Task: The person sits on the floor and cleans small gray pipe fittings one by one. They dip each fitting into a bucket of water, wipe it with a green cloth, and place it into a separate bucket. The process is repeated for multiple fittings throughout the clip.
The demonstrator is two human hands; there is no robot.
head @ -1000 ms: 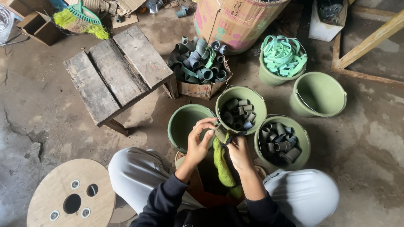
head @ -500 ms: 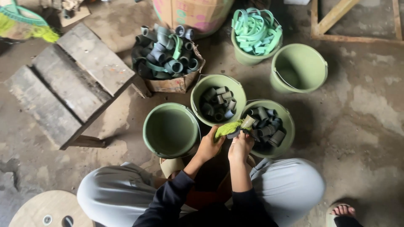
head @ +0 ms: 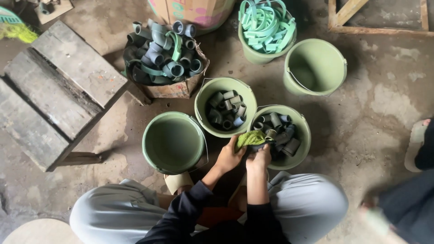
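Around you on the concrete floor (head: 379, 108) stood a ring of green buckets: an empty one (head: 173, 142) left of centre, one (head: 224, 107) above it holding short grey pipe fittings, a third (head: 282, 135) at centre right with more fittings, another empty one (head: 315, 67) at upper right, and one (head: 266, 31) at the top packed with light green plastic bands. A torn cardboard box (head: 165, 58) heaped with grey pipe elbows sat at upper left of centre, beside a weathered wooden stool (head: 54, 90) on the left. At the right edge another person's foot in a sandal (head: 418, 142) showed, blurred. Your left hand (head: 229, 156) was closed around a green cloth (head: 251, 138), bunched just above your knuckles at the near rim of the third bucket. Your right hand (head: 258, 158) pressed against the cloth from the right, fingers clenched on a dark fitting (head: 261, 145) mostly wrapped in it; both hands touched each other, low in the centre of the frame
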